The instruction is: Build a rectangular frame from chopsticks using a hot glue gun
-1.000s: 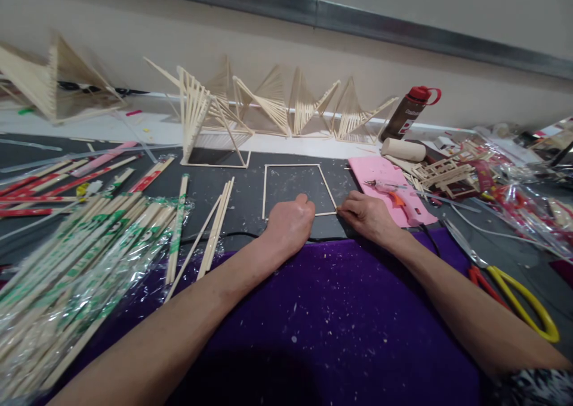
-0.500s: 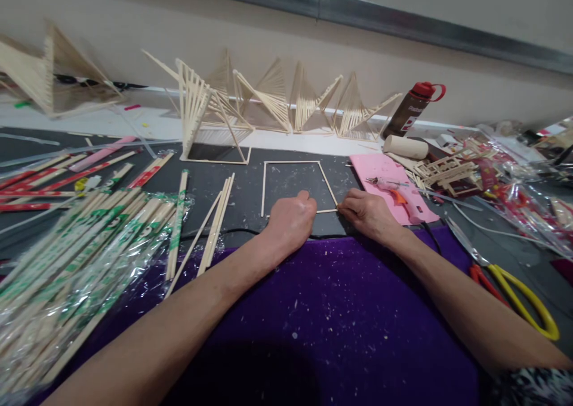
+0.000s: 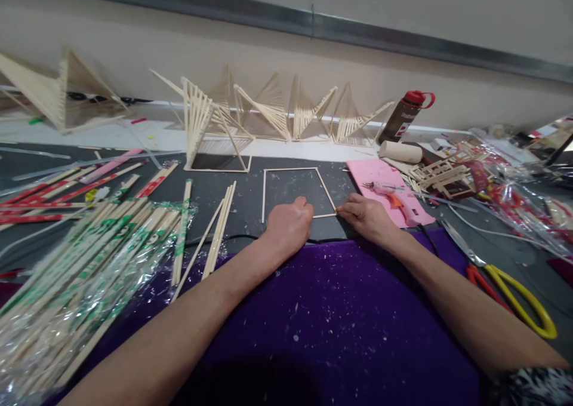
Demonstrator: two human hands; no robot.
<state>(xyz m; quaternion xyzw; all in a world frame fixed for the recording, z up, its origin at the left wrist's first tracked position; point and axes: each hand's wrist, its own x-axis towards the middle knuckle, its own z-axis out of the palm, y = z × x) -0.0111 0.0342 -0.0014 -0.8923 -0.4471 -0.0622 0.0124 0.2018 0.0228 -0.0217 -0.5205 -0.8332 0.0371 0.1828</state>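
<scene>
A four-sided outline of thin wooden sticks point(image 3: 290, 169) lies flat on the dark grey tabletop. My left hand point(image 3: 289, 224) is closed over its near stick point(image 3: 324, 216) and hides the near left corner. At the near right corner, my right hand point(image 3: 366, 216) pinches the stick ends between thumb and fingers. Right of this hand, a pink glue gun point(image 3: 389, 192) rests on a pink sheet point(image 3: 369, 173). Several loose sticks point(image 3: 221, 227) lie left of my left hand, beside a plastic-wrapped bundle of sticks point(image 3: 111, 251) with green print.
Twisted stick models point(image 3: 199, 119) stand along the wall. A dark bottle with a red lid point(image 3: 403, 118) stands behind a pile of stick pieces point(image 3: 443, 176). Scissors point(image 3: 505, 286) with red and yellow handles lie at right. Purple cloth point(image 3: 331, 322) covers the near side.
The camera view has tilted slightly, so the scene sits a little lower in the picture. Both hands keep their places on the stick outline.
</scene>
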